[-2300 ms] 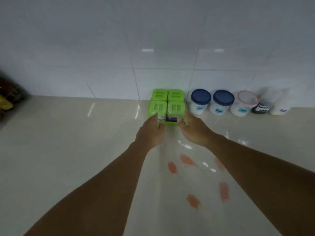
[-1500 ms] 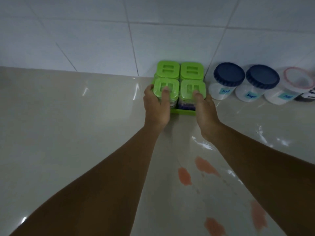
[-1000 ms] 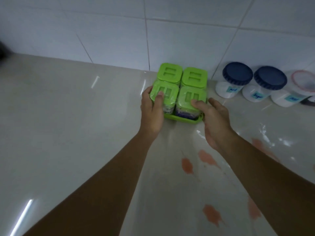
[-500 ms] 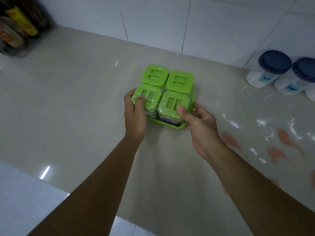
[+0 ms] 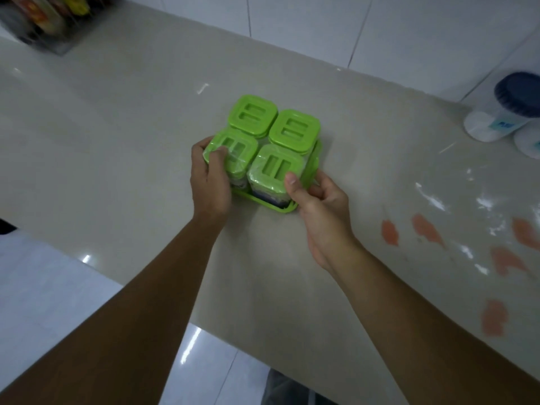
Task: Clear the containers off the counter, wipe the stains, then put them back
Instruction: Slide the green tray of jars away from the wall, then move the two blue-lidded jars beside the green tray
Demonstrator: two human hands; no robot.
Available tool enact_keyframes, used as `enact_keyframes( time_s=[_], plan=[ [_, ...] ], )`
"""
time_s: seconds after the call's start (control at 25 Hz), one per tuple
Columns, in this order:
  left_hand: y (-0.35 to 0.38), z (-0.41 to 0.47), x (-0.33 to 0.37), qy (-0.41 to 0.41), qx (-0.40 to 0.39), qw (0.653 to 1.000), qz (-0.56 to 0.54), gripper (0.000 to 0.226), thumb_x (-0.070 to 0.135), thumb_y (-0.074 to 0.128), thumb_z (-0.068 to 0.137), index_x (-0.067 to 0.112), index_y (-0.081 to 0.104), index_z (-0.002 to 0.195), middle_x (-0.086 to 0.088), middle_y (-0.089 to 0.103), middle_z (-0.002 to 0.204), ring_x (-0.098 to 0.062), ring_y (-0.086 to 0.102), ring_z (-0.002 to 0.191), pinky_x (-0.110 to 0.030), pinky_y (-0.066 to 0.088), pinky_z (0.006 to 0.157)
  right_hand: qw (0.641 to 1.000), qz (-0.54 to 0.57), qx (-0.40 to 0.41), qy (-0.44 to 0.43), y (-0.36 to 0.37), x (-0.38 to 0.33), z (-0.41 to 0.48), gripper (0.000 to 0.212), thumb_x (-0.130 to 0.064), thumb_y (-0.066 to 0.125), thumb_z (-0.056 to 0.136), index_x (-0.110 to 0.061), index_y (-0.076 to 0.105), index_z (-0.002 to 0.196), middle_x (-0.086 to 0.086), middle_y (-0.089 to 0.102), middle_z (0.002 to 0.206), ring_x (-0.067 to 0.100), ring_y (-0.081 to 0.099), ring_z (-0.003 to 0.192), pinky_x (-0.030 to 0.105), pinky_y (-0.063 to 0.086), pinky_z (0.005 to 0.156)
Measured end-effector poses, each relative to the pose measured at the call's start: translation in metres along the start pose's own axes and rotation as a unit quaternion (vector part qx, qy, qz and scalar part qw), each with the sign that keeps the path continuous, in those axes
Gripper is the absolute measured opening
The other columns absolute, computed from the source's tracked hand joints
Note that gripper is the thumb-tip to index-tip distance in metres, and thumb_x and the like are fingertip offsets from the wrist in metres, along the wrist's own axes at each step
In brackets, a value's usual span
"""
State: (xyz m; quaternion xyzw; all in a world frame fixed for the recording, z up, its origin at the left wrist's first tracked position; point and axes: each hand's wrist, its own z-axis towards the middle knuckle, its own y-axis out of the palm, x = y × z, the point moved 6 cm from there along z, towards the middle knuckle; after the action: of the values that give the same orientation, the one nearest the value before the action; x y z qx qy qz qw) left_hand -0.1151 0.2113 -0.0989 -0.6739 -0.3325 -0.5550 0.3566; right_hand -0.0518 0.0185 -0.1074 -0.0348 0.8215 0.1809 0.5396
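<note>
Squarely between both hands sits the green spice rack (image 5: 314,168), four green-lidded jars in a two-by-two block, upright on the beige counter (image 5: 117,135), turned so one corner points toward the person. The left hand (image 5: 209,182) clasps its left side, thumb on a lid; the right hand (image 5: 321,206) grips its right edge. Orange stains (image 5: 426,229) lie to the right, near a blue-lidded jar (image 5: 505,109).

Green-lidded containers (image 5: 263,147), orange stains (image 5: 426,229)
</note>
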Motion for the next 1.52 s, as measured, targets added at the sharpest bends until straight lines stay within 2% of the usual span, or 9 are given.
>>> enact_keyframes(
  time_s=[0.44, 0.56, 0.68, 0.76, 0.88, 0.96, 1.12, 1.32, 1.52],
  plan=[
    [-0.023, 0.026, -0.002, 0.000, 0.047, 0.999, 0.008, 0.018, 0.031, 0.047, 0.094, 0.024, 0.054, 0.109, 0.015, 0.062, 0.092, -0.004, 0.059, 0.089, -0.029, 0.046, 0.087, 1.000, -0.016, -0.008, -0.008, 0.039, 0.003, 0.012, 0.034, -0.016, 0.076, 0.090, -0.010, 0.067, 0.123, 0.005, 0.078, 0.109, 0.012, 0.074, 0.098, 0.023, 0.056, 0.084],
    [-0.026, 0.023, -0.003, 0.007, 0.073, 0.994, 0.075, 0.039, 0.042, 0.046, 0.091, 0.025, 0.054, 0.125, 0.005, 0.060, 0.115, -0.016, 0.058, 0.113, -0.041, 0.045, 0.105, 0.998, -0.057, -0.006, -0.016, 0.038, 0.001, 0.010, 0.035, -0.024, 0.077, 0.089, -0.014, 0.067, 0.122, 0.004, 0.078, 0.107, 0.012, 0.074, 0.096, 0.025, 0.059, 0.086],
    [-0.018, 0.001, 0.025, 0.172, 0.105, 0.957, 0.210, 0.050, 0.036, 0.045, 0.093, 0.016, 0.054, 0.138, -0.004, 0.056, 0.138, -0.027, 0.047, 0.135, -0.047, 0.032, 0.117, 0.981, -0.186, 0.012, -0.055, 0.026, -0.007, 0.005, 0.042, -0.049, 0.075, 0.082, -0.030, 0.063, 0.118, 0.006, 0.072, 0.113, 0.014, 0.072, 0.100, 0.036, 0.058, 0.094],
    [0.007, -0.021, 0.049, 0.290, 0.063, 0.904, 0.307, 0.047, 0.030, 0.045, 0.096, 0.011, 0.054, 0.139, -0.007, 0.053, 0.147, -0.028, 0.040, 0.144, -0.046, 0.021, 0.123, 0.966, -0.246, 0.032, -0.067, 0.008, -0.016, 0.000, 0.046, -0.043, 0.070, 0.090, -0.032, 0.057, 0.133, 0.009, 0.062, 0.130, 0.015, 0.063, 0.116, 0.031, 0.049, 0.104],
    [0.060, -0.051, 0.069, 0.354, -0.045, 0.855, 0.376, 0.049, 0.029, 0.044, 0.094, 0.014, 0.054, 0.140, -0.005, 0.051, 0.150, -0.025, 0.034, 0.149, -0.047, 0.018, 0.124, 0.946, -0.299, 0.064, -0.108, -0.035, -0.044, -0.006, 0.052, -0.021, 0.060, 0.097, -0.016, 0.047, 0.148, 0.007, 0.054, 0.143, 0.016, 0.053, 0.132, 0.034, 0.041, 0.116],
    [0.101, -0.069, 0.078, 0.361, -0.117, 0.836, 0.396, 0.052, 0.031, 0.040, 0.093, 0.014, 0.053, 0.142, -0.005, 0.050, 0.152, -0.025, 0.033, 0.150, -0.047, 0.020, 0.124, 0.923, -0.353, 0.072, -0.133, -0.067, -0.068, -0.007, 0.054, -0.010, 0.053, 0.096, -0.015, 0.046, 0.149, 0.005, 0.050, 0.147, 0.017, 0.049, 0.138, 0.036, 0.037, 0.119],
    [0.190, -0.104, 0.092, 0.375, -0.229, 0.799, 0.410, 0.054, 0.031, 0.036, 0.096, 0.015, 0.047, 0.147, -0.005, 0.044, 0.156, -0.023, 0.030, 0.151, -0.042, 0.019, 0.125, 0.883, -0.430, 0.111, -0.154, -0.146, -0.120, -0.007, 0.056, 0.000, 0.048, 0.098, -0.016, 0.042, 0.151, -0.001, 0.046, 0.152, 0.011, 0.041, 0.142, 0.018, 0.028, 0.116],
    [0.288, -0.140, 0.104, 0.382, -0.291, 0.767, 0.426, 0.051, 0.032, 0.039, 0.104, 0.017, 0.036, 0.153, -0.003, 0.035, 0.162, -0.021, 0.025, 0.153, -0.038, 0.016, 0.126, 0.857, -0.467, 0.148, -0.157, -0.231, -0.163, 0.005, 0.058, 0.001, 0.047, 0.098, -0.013, 0.038, 0.153, 0.001, 0.042, 0.157, 0.014, 0.037, 0.146, 0.019, 0.025, 0.115],
    [0.372, -0.155, 0.102, 0.359, -0.328, 0.754, 0.441, 0.064, 0.034, 0.046, 0.102, 0.016, 0.023, 0.158, -0.006, 0.021, 0.167, -0.023, 0.017, 0.155, -0.037, 0.014, 0.126, 0.839, -0.499, 0.148, -0.158, -0.291, -0.192, 0.032, 0.061, 0.008, 0.045, 0.092, -0.011, 0.039, 0.149, 0.005, 0.043, 0.152, 0.017, 0.038, 0.141, 0.022, 0.031, 0.114]
  ],
)
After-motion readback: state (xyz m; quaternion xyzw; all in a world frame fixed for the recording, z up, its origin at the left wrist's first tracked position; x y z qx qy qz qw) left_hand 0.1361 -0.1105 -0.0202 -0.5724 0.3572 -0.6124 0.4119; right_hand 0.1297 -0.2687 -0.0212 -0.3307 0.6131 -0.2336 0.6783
